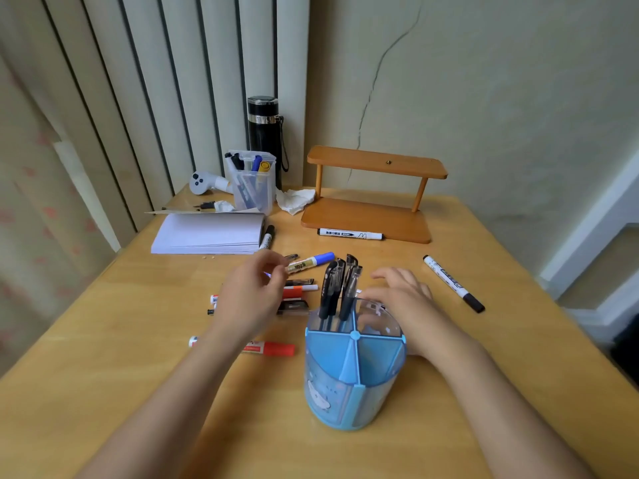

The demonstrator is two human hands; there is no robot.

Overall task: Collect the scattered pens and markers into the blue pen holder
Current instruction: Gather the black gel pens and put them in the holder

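Observation:
The blue pen holder [352,371] stands near the front of the wooden table, with several black pens [337,288] upright in its far left compartment. My left hand [252,299] pinches the end of a blue-capped marker [311,262] just above the table. My right hand [397,299] rests against the holder's far right rim, fingers spread, holding nothing. Loose on the table lie a red-capped marker [273,349], an orange-and-white pen [301,289], a black pen [294,307], and black markers at the right [453,283], by the paper [267,236] and on the stand's base [349,234].
A wooden two-tier stand [373,202] sits at the back. A stack of white paper [207,233], a clear box of pens [254,183], a black flask [264,133], crumpled tissue [295,198] and a white controller [205,183] fill the back left. A wall rises behind.

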